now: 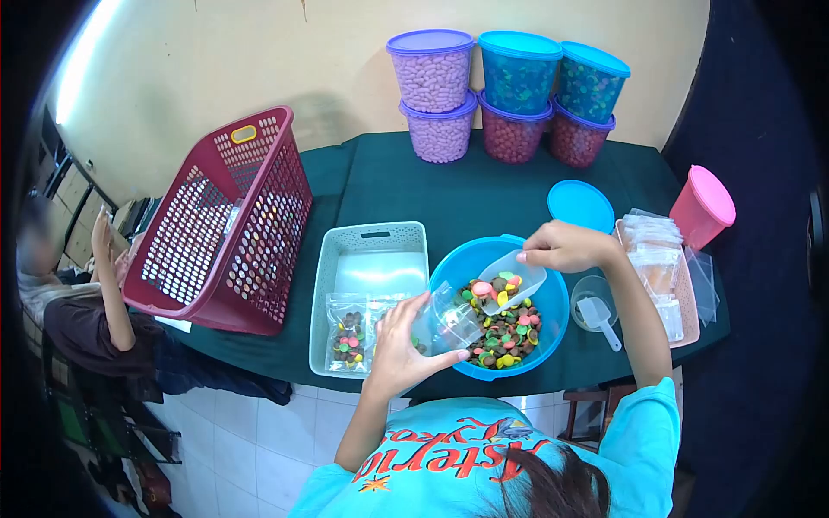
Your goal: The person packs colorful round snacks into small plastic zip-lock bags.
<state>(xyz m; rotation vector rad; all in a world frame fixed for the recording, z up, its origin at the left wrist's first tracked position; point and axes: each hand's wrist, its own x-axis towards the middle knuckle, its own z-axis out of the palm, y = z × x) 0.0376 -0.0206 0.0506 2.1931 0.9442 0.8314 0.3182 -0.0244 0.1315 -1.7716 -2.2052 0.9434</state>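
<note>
Dark hair; diagonal scoop, mouth lower-left.

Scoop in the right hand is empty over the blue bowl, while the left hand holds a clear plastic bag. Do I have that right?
Not quite: the head view shows the scoop loaded with colourful pieces. The right hand does hold it over the blue bowl, and the left hand holds a clear plastic bag.
</note>
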